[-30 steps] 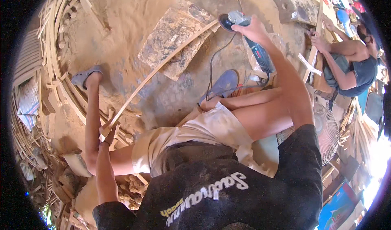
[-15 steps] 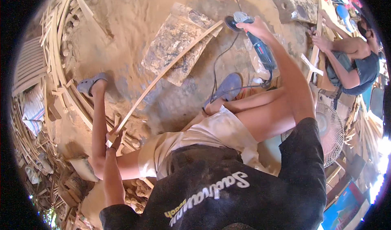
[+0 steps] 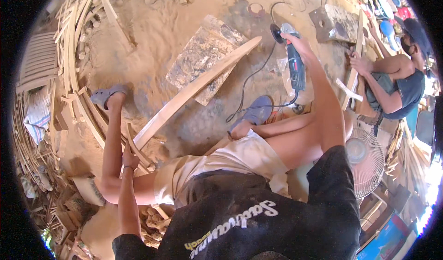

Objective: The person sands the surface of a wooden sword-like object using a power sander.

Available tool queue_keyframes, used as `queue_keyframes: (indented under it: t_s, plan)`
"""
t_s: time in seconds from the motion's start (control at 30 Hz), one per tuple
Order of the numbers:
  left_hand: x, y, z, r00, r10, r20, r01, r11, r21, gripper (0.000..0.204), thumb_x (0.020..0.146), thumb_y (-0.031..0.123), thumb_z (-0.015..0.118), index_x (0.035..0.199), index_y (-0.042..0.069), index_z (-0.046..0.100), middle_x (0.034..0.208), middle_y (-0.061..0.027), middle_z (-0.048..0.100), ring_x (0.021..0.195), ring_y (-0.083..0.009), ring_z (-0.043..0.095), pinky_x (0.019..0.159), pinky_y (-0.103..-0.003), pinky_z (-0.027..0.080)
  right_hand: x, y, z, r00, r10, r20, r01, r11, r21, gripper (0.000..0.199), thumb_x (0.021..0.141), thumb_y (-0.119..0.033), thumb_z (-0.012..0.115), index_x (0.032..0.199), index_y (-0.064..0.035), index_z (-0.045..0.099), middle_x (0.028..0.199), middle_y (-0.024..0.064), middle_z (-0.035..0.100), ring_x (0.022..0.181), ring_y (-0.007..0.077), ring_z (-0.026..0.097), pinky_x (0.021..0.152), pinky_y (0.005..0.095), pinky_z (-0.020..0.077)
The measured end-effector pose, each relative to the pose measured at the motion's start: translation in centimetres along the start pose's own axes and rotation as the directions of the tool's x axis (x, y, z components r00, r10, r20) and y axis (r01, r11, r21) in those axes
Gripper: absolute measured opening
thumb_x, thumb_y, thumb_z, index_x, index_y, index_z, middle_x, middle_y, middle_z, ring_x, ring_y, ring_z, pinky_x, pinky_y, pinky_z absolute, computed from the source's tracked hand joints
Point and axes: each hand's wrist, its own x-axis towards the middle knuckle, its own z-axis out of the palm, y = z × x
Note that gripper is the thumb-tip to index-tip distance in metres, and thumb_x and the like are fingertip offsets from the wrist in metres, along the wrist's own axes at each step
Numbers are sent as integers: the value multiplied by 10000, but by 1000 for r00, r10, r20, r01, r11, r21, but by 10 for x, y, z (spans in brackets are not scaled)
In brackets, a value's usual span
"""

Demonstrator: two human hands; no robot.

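Your right hand is clenched around the body of a grey and blue angle grinder, arm stretched forward, with the disc end pointing away from you and hanging just off the far tip of the long curved wooden slat. Whether the disc touches the wood cannot be told. Your left hand is wrapped around the near end of that same slat, down beside your left knee.

Head view, work piece: the slat runs diagonally from your left hand up and to the right, crossing over a flat, stained stone slab that lies on the sandy ground. Its far end reaches past the slab's upper right edge, close to the grinder.

Head view, tool lead: a black power cord trails from the grinder's rear, loops across the sand and passes by your right foot in a grey slipper. Your left foot, in a matching grey clog, is planted well to the left, next to a stack of bent wooden strips.

Head view, surroundings: a second person sits at the right edge, both hands on an upright wooden piece. A concrete block sits just beyond the grinder. A standing fan lies near your right side.
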Motion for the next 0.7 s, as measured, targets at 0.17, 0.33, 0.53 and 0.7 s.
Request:
queue_keyframes:
  t_s: [0.17, 0.33, 0.53, 0.7]
  plan:
    - [2, 21, 7, 1000, 20, 23, -8, 893, -451, 939, 737, 62, 860, 1577, -29, 450, 1436, -168, 628, 1313, -286, 638, 1109, -407, 560, -30, -34, -19, 998, -10, -69, 25, 975, 220, 588, 786, -489, 985, 1054, -42, 714, 824, 70, 704, 653, 209, 717, 624, 377, 614]
    - [-6, 72, 21, 975, 202, 88, -127, 842, -525, 833, 941, 207, 886, 1580, 2, 392, 1460, -144, 617, 1347, -234, 623, 1068, -442, 576, -80, -68, -30, 997, -44, -69, 64, 947, 315, 532, 863, -459, 930, 1150, -69, 709, 862, 79, 732, 650, 192, 711, 600, 354, 599]
    - [-17, 139, 5, 956, 133, 262, -47, 949, -313, 449, 1021, 419, 813, 1158, -9, 812, 1023, -172, 839, 919, -279, 812, 828, -410, 643, -132, -81, -2, 983, -173, -67, 185, 914, 360, 521, 907, -389, 898, 1245, -63, 671, 880, 86, 738, 661, 192, 713, 604, 348, 609]
    - [10, 181, 32, 987, 160, -30, -158, 984, 78, 645, 920, 705, 783, 863, 66, 844, 751, -200, 761, 679, -369, 759, 638, -481, 599, -166, -55, 60, 929, -364, -70, 370, 917, 151, 842, 904, -331, 930, 1549, -49, 468, 1097, 128, 777, 886, 245, 771, 815, 390, 631]
